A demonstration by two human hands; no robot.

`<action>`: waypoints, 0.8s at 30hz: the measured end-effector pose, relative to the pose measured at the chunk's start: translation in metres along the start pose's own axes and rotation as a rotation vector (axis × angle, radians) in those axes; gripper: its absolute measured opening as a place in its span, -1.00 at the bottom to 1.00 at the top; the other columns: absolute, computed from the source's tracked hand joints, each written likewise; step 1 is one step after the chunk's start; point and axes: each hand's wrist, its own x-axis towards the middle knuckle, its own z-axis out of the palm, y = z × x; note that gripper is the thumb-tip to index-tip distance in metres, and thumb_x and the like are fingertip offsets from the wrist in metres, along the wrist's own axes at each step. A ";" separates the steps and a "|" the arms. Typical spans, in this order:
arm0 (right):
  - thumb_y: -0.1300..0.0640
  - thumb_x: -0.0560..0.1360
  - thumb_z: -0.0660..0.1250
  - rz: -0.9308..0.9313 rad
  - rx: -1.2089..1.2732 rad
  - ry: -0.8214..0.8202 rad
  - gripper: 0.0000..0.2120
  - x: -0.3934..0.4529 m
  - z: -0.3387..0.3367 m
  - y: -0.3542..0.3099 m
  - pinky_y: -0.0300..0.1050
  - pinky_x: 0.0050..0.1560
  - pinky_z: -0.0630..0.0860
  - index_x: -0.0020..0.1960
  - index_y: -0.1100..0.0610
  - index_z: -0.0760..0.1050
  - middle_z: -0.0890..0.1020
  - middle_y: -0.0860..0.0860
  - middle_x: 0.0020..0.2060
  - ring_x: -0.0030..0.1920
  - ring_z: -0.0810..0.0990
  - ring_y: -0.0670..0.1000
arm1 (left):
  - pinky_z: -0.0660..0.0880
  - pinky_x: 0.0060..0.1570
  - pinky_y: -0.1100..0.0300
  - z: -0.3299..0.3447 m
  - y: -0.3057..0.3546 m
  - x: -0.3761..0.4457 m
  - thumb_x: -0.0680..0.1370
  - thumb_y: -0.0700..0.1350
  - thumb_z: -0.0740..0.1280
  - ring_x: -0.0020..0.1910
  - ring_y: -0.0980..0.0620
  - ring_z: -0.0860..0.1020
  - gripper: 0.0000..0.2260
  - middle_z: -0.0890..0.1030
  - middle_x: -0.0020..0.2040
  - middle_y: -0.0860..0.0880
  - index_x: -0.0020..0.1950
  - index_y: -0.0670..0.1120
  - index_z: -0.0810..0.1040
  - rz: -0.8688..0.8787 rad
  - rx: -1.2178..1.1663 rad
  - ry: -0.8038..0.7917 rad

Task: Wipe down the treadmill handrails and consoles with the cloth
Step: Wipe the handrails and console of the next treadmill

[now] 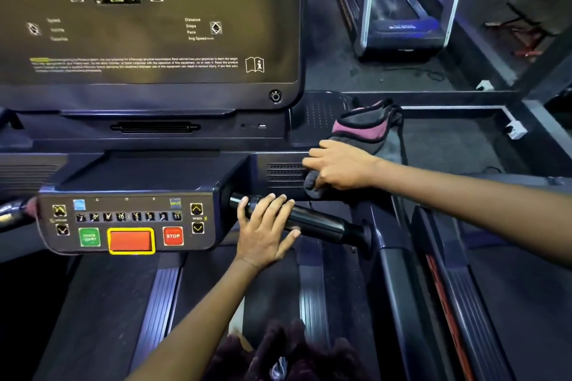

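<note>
My right hand grips a grey and pink cloth and presses it against the vented right side of the treadmill console. The cloth bunches up behind my fingers and a grey corner hangs below my palm. My left hand rests on the black front handrail grip, fingers spread over it, just right of the button panel. The big dark display screen fills the upper left.
The button panel carries a green start key, an orange key and a red STOP key. The running belt lies below. A side rail runs down the right. Another treadmill stands behind.
</note>
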 end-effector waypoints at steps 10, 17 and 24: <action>0.07 0.35 0.16 0.127 0.054 0.215 -0.74 0.078 -0.015 -0.017 -0.12 -0.32 0.32 -0.32 -0.07 0.62 0.54 -0.04 -0.24 -0.27 0.51 0.01 | -0.03 0.42 -0.08 0.004 0.001 -0.001 0.62 0.16 -0.02 0.19 -0.02 0.40 -0.58 0.42 0.20 -0.02 0.23 -0.08 0.42 0.001 0.010 0.041; 0.10 0.36 0.12 0.495 0.153 0.378 -0.71 0.082 -0.018 -0.023 -0.09 -0.31 0.24 -0.24 -0.03 0.63 0.55 0.03 -0.24 -0.30 0.49 0.06 | -0.03 0.42 -0.08 0.003 0.000 -0.001 0.62 0.16 -0.02 0.20 -0.01 0.40 -0.59 0.42 0.21 -0.01 0.23 -0.07 0.42 -0.011 0.011 0.032; 0.09 0.34 0.20 0.326 0.113 0.432 -0.78 0.081 -0.015 -0.009 -0.14 -0.36 0.34 -0.24 -0.04 0.63 0.56 0.02 -0.25 -0.31 0.51 0.06 | -0.05 0.43 -0.07 0.004 0.001 -0.001 0.61 0.16 -0.02 0.19 0.00 0.41 -0.59 0.42 0.20 -0.01 0.23 -0.06 0.42 -0.013 0.006 0.035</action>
